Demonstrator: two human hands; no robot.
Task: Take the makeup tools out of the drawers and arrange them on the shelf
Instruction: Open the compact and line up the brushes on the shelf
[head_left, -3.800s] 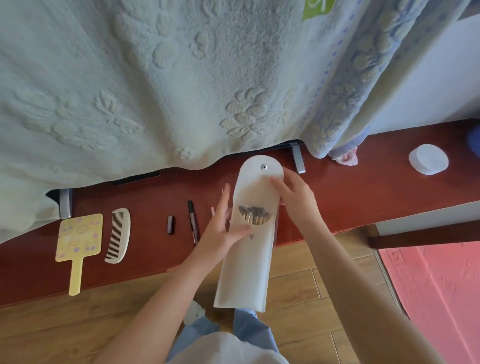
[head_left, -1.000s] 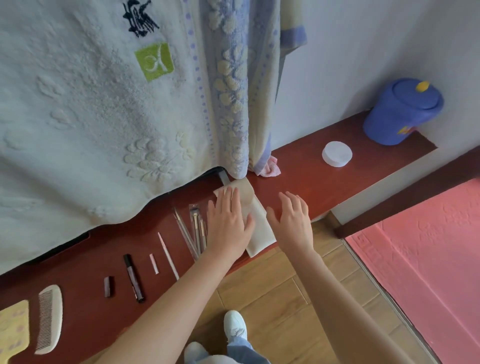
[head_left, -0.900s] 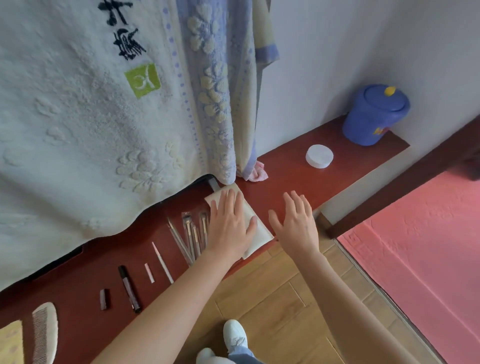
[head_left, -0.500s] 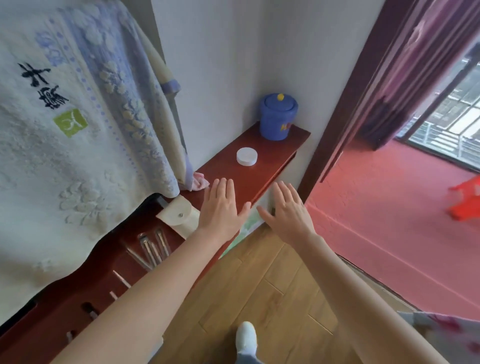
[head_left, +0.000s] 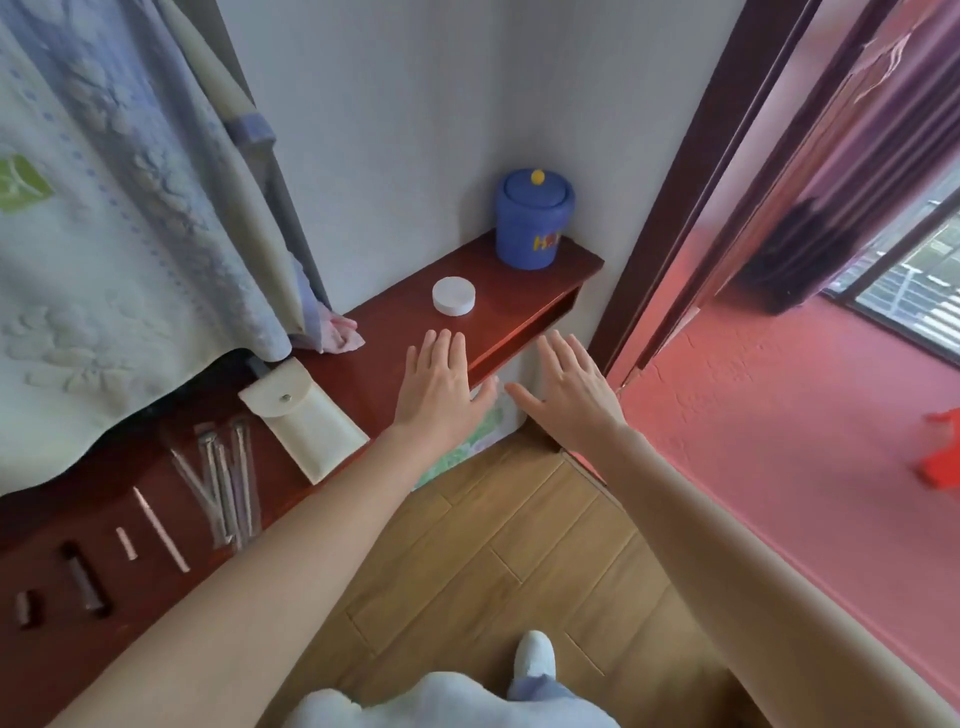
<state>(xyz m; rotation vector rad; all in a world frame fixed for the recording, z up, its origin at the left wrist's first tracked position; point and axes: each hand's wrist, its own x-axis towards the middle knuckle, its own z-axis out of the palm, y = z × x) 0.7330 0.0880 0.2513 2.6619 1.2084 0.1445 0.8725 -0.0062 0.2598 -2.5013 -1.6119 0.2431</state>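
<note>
My left hand (head_left: 439, 387) hovers flat and empty over the front edge of the red-brown shelf (head_left: 519, 306), fingers spread. My right hand (head_left: 569, 387) is also flat and empty, just off the shelf's right end. Left of my hands a cream snap pouch (head_left: 304, 421) lies closed on the shelf. Further left lie several thin makeup tools (head_left: 223, 488), a white stick (head_left: 161, 530), a short white piece (head_left: 126, 543), a black pen (head_left: 83, 579) and a small dark cap (head_left: 23, 605).
A white round jar (head_left: 453, 296) and a blue lidded tub (head_left: 534, 226) stand at the shelf's right end. A pale towel (head_left: 104, 249) hangs over the shelf's back. A dark door frame (head_left: 691, 182) and red floor lie right; wood floor is below.
The pouch has been emptied, closed and laid on the shelf with its tools beside it. Both hands left it and moved right; my view swung right toward the doorway.
</note>
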